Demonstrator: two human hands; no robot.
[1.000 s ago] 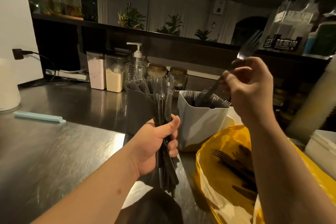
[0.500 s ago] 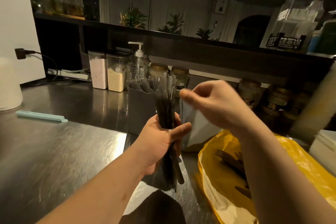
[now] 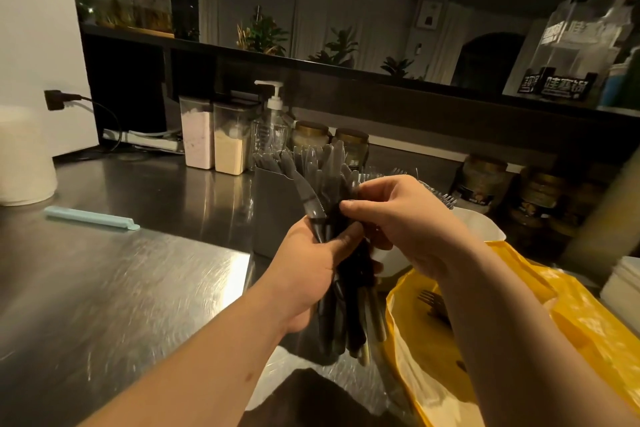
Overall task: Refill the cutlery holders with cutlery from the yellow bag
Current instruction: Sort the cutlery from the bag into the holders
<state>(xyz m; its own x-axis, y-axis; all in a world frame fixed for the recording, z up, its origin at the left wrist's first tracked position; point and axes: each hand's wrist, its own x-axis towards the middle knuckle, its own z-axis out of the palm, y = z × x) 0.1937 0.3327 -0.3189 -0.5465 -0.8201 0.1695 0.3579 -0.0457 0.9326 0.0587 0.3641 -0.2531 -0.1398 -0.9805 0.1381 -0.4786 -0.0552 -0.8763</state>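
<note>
The left hand (image 3: 304, 274) has its grip wrapped round a bundle of dark grey plastic knives (image 3: 346, 322), held above the brushed steel desk (image 3: 121, 288) with the long axis nearly upright, blades up. The right hand (image 3: 405, 218) meets the bundle's top from the right, its grip of thumb and fingertips pinching among the blades; which piece, I cannot tell. The dark grey rectangular cutlery holder (image 3: 273, 218), already bristling with knives, stands just behind the bundle, nearer the left hand, so a short forward lowering, handles first, looks likely. The crumpled yellow plastic bag (image 3: 595, 329) lies open at the right.
</note>
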